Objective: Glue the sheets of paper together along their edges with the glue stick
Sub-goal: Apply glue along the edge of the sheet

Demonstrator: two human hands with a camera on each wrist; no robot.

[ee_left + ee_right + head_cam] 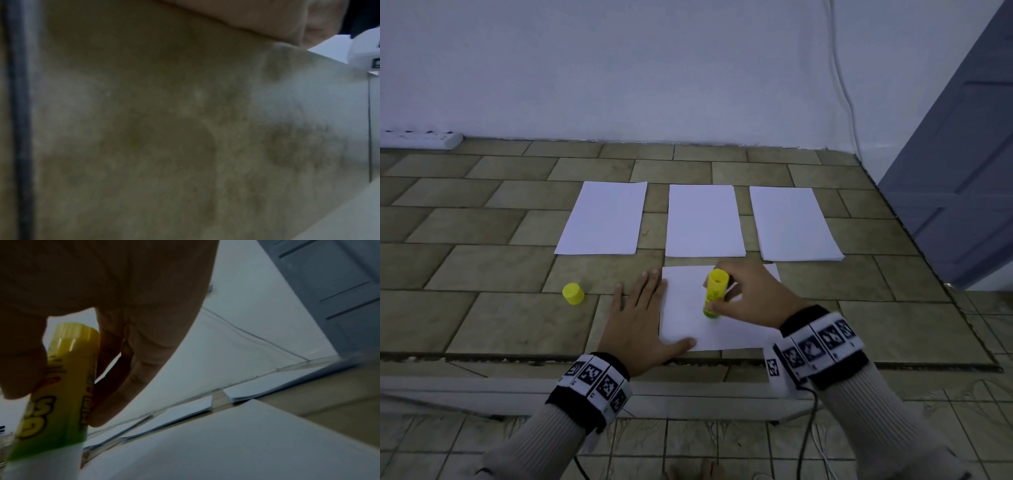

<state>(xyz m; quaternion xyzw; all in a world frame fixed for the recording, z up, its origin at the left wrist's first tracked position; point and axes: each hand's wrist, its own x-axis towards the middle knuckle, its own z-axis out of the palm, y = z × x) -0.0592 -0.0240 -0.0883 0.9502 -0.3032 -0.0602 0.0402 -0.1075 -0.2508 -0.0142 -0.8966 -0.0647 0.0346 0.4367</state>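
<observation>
A white sheet lies nearest me on the tiled surface. My left hand lies flat with fingers spread, thumb and palm edge pressing the sheet's left side. My right hand grips a yellow glue stick, uncapped, held nearly upright with its lower end on the sheet. In the right wrist view the glue stick sits between thumb and fingers above the paper. The yellow cap stands left of my left hand. Three stacks of white paper lie in a row behind.
A white power strip lies at the far left by the wall. A cable runs down the wall at the right, beside a grey door. The surface's front edge runs just under my wrists. The left wrist view shows only blurred tile.
</observation>
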